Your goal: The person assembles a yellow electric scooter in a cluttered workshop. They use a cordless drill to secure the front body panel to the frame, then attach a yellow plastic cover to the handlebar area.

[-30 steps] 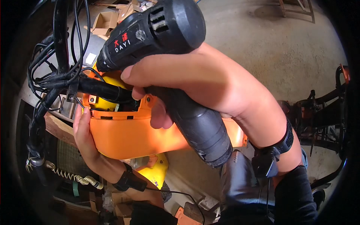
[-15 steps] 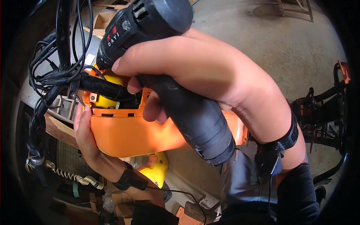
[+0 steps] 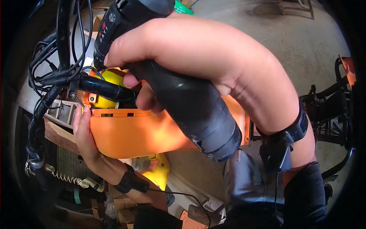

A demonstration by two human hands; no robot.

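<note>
My right hand (image 3: 183, 49) is wrapped round the grip of a black cordless drill (image 3: 190, 103). The drill's front points down past a black frame tube (image 3: 101, 87), over the left end of an orange plastic panel (image 3: 133, 135). Its tip and whatever it touches are hidden behind wiring and the tube. Along the panel's left end, my left hand (image 3: 84, 129) grips the edge, fingertips at the upper corner. Under the tube a yellow part (image 3: 110, 78) shows inside the orange piece. Black cables (image 3: 57, 78) are bundled round the frame beside it.
A coiled pale cord (image 3: 74, 181) hangs at lower left beside a wooden board (image 3: 61, 133). A yellow panel (image 3: 158, 171) lies below the orange one. At right stands a black metal frame (image 3: 331, 114); a wooden stand (image 3: 297, 7) is at the back.
My right hand and the drill have shifted a little to the left and upward. A green thing now shows behind the drill. The left hand has stayed on the panel's end.
</note>
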